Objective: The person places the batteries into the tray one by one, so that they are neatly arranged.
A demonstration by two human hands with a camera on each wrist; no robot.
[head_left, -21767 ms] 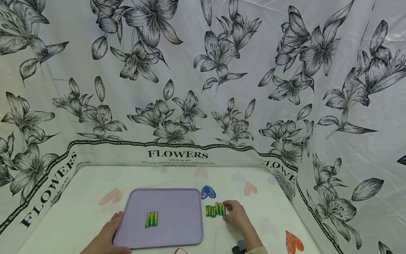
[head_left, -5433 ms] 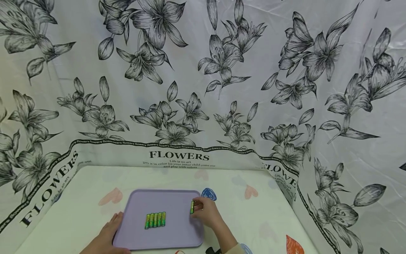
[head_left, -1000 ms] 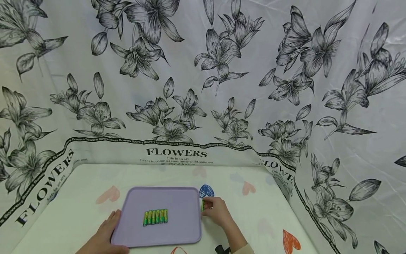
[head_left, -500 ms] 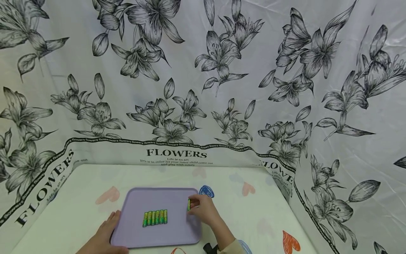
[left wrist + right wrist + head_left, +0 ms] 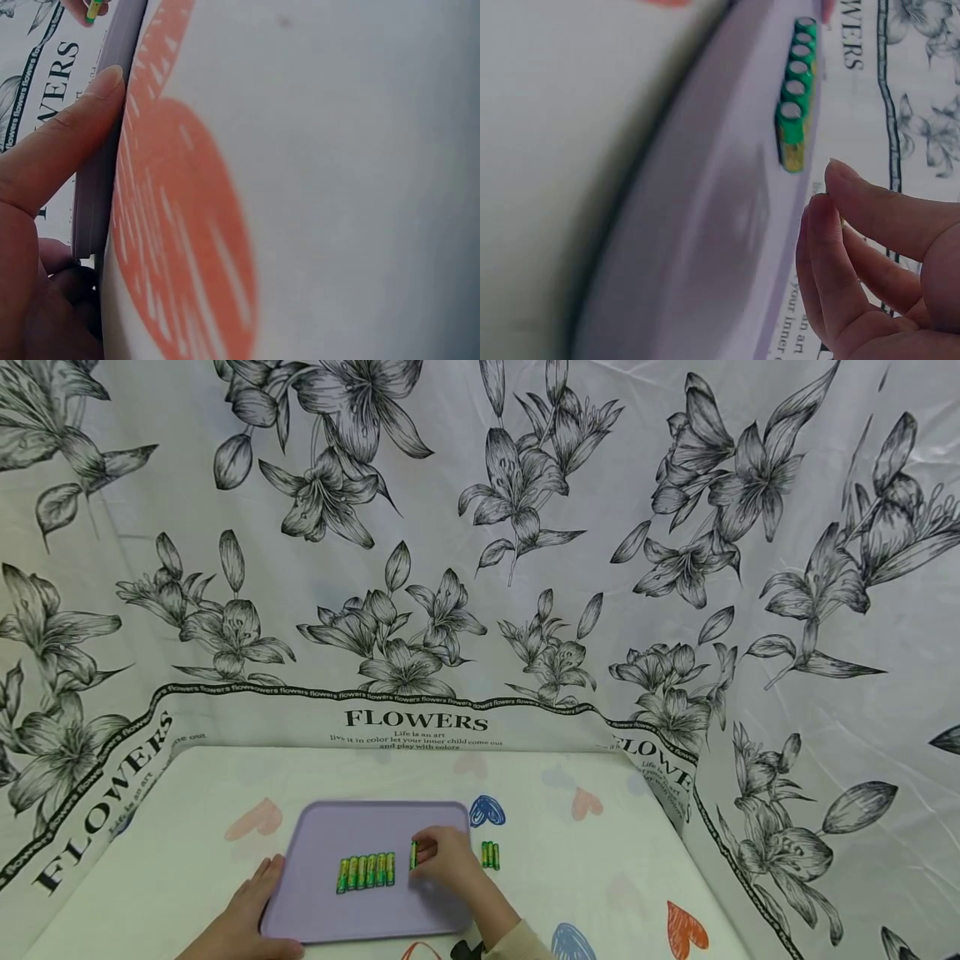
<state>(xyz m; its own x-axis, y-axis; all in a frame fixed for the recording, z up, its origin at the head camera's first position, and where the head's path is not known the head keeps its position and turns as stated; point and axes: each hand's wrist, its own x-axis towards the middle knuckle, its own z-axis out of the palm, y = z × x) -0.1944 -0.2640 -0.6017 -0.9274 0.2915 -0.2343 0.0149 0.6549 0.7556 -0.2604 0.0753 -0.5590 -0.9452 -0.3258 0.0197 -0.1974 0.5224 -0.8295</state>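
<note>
from the head view, your right hand [image 5: 448, 870] pinches one green battery [image 5: 413, 855] above the purple tray [image 5: 322, 902], just right of the row of batteries [image 5: 365, 872] lying on it. two more batteries [image 5: 489, 855] lie on the table off the tray's right edge. your left hand [image 5: 243, 920] rests at the tray's left edge. at the left wrist, your straight fingers [image 5: 67, 142] press the tray rim [image 5: 105, 150]. at the right wrist, your fingertips [image 5: 832, 217] are together beside the row [image 5: 796, 97]; the pinched battery is hidden.

A makeshift recording booth: flower-printed fabric [image 5: 480, 568] hangs as backdrop on the far and right sides around a heart-patterned tabletop [image 5: 600, 860].
</note>
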